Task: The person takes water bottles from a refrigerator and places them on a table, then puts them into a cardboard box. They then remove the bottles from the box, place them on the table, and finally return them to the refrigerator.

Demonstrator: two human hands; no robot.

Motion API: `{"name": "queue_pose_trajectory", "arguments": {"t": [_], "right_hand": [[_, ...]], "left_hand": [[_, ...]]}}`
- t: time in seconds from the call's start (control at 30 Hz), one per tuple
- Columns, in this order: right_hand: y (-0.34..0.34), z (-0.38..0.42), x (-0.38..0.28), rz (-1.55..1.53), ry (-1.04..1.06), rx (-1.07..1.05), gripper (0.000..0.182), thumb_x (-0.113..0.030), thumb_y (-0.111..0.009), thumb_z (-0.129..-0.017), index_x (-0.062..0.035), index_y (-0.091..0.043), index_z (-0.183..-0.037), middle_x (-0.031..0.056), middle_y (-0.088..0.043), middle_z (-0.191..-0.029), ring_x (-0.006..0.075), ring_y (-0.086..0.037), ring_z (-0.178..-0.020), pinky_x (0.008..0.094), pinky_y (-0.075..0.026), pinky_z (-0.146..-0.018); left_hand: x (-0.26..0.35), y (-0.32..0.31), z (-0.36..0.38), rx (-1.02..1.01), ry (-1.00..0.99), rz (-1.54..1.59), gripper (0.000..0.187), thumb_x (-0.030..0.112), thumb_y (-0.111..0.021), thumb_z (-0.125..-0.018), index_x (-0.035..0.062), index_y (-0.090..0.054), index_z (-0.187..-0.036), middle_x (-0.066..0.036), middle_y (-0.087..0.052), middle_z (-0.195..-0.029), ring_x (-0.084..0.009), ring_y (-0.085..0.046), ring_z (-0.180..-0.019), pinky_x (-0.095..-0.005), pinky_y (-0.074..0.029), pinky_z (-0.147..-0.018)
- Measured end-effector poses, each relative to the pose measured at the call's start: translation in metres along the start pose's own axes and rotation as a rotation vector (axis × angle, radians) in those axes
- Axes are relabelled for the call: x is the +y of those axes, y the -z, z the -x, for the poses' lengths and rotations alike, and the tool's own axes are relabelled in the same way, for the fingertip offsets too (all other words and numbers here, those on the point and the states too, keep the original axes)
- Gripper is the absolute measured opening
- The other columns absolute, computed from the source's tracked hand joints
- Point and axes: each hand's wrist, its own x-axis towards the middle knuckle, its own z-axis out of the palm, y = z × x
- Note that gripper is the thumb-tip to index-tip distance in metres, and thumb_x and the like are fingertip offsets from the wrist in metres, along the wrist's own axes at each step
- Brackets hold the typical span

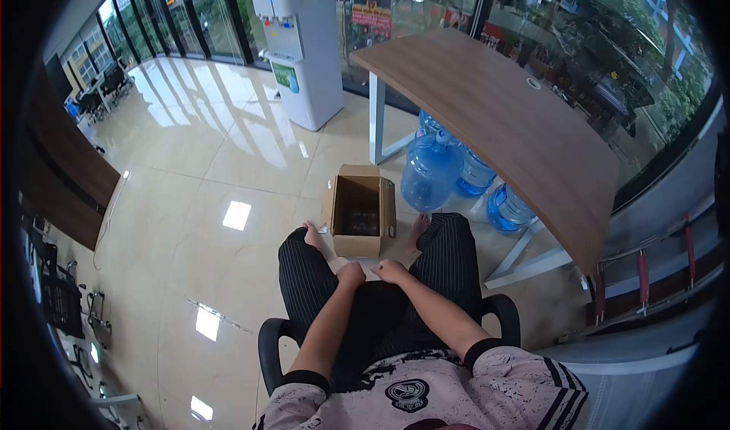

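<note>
Glossy tiled floor (198, 164) carries an open cardboard box (360, 211) between the seated person's feet, beside the desk (502, 126). Left hand (350, 273) and right hand (390, 270) hover curled, empty, just behind it. Probably light, stiff-walled cardboard; best held by both side walls.

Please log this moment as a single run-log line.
left hand: fisted between knees | right hand: fisted beside it | cardboard box: open, on floor at feet | water jugs: under table

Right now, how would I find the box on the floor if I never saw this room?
Find the wooden table by the windows. Beside it, on the shiny floor, stand blue water bottles. Left of them, between the seated person's bare feet, is the cardboard box: brown, square, open on top.
</note>
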Motion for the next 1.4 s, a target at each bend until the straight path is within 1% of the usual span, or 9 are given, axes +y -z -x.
{"name": "queue_pose_trajectory", "arguments": {"t": [0.1,0.13,0.23,0.33,0.43,0.63,0.83,1.07,1.4], "right_hand": [[0.007,0.01,-0.013,0.027,-0.075,0.093,0.05,-0.046,-0.047,-0.084,-0.0005,-0.066,-0.084,0.0235,-0.062,-0.083,0.0383,-0.06,-0.083,0.0458,-0.046,-0.075],[0.007,0.013,-0.016,0.083,-0.128,0.115,0.051,-0.045,-0.044,-0.085,0.0015,-0.066,-0.084,0.0252,-0.062,-0.086,0.0396,-0.06,-0.087,0.0468,-0.046,-0.077],[0.012,0.029,-0.024,0.119,-0.04,0.165,0.051,-0.04,-0.04,-0.087,0.004,-0.064,-0.086,0.0281,-0.06,-0.091,0.0413,-0.057,-0.093,0.048,-0.044,-0.083],[0.019,0.038,-0.031,0.142,0.027,0.192,0.046,-0.035,-0.038,-0.088,0.0029,-0.064,-0.089,0.0261,-0.06,-0.095,0.0417,-0.057,-0.093,0.0487,-0.043,-0.084],[0.016,0.034,-0.029,0.112,0.05,0.299,0.043,-0.036,-0.042,-0.087,0.0004,-0.064,-0.09,0.023,-0.061,-0.095,0.0405,-0.057,-0.092,0.0474,-0.044,-0.083],[0.026,0.055,-0.04,-0.009,0.173,0.309,0.031,-0.032,-0.057,-0.08,-0.0039,-0.064,-0.093,0.0201,-0.062,-0.095,0.0366,-0.058,-0.092,0.0439,-0.046,-0.081],[0.021,0.043,-0.039,0.003,0.19,0.277,0.032,-0.031,-0.058,-0.079,-0.0034,-0.064,-0.095,0.0201,-0.062,-0.096,0.0364,-0.058,-0.092,0.0442,-0.046,-0.081],[0.02,0.039,-0.047,0.01,0.077,0.191,0.032,-0.031,-0.056,-0.08,-0.0058,-0.064,-0.097,0.0189,-0.063,-0.097,0.0353,-0.059,-0.093,0.0448,-0.046,-0.081],[0.018,0.044,-0.047,-0.029,0.096,0.253,0.028,-0.028,-0.055,-0.08,-0.0056,-0.065,-0.094,0.019,-0.063,-0.095,0.0357,-0.059,-0.091,0.045,-0.046,-0.081]], "left_hand": [[0.013,0.001,0.013,0.19,-0.076,0.166,0.037,0.033,-0.051,-0.082,0.0023,-0.063,-0.099,-0.021,-0.062,-0.103,-0.0343,-0.06,-0.097,-0.0434,-0.048,-0.083],[0.01,-0.005,0.014,0.26,-0.187,0.155,0.037,0.033,-0.046,-0.085,0.0012,-0.062,-0.096,-0.023,-0.063,-0.097,-0.0362,-0.061,-0.092,-0.0449,-0.049,-0.08],[0.012,-0.014,0.021,0.307,-0.253,0.092,0.038,0.032,-0.042,-0.087,0.0014,-0.063,-0.093,-0.023,-0.063,-0.092,-0.0374,-0.062,-0.086,-0.0459,-0.049,-0.078],[0.012,-0.014,0.029,0.432,-0.387,-0.016,0.038,0.028,-0.039,-0.088,-0.0007,-0.063,-0.088,-0.027,-0.062,-0.085,-0.04,-0.062,-0.081,-0.0493,-0.049,-0.075],[0.018,0.002,0.064,0.497,-0.366,0.078,0.038,0.03,-0.041,-0.088,0.0004,-0.065,-0.082,-0.025,-0.063,-0.084,-0.0395,-0.062,-0.08,-0.0488,-0.049,-0.074],[0.01,0.004,0.058,0.524,-0.381,0.124,0.037,0.033,-0.045,-0.085,0.0026,-0.065,-0.086,-0.021,-0.064,-0.088,-0.0362,-0.062,-0.083,-0.0455,-0.049,-0.075],[0.002,-0.002,0.05,0.546,-0.377,0.168,0.033,0.032,-0.048,-0.083,0.003,-0.065,-0.087,-0.021,-0.064,-0.086,-0.0375,-0.061,-0.081,-0.0459,-0.049,-0.075],[-0.003,-0.008,0.042,0.525,-0.369,0.183,0.031,0.03,-0.048,-0.083,0.0028,-0.063,-0.087,-0.021,-0.063,-0.084,-0.0373,-0.062,-0.08,-0.0468,-0.049,-0.072],[0.0,-0.001,0.053,0.533,-0.399,0.145,0.03,0.028,-0.047,-0.085,0.0026,-0.063,-0.086,-0.021,-0.064,-0.084,-0.0366,-0.062,-0.08,-0.0461,-0.049,-0.072]]}}
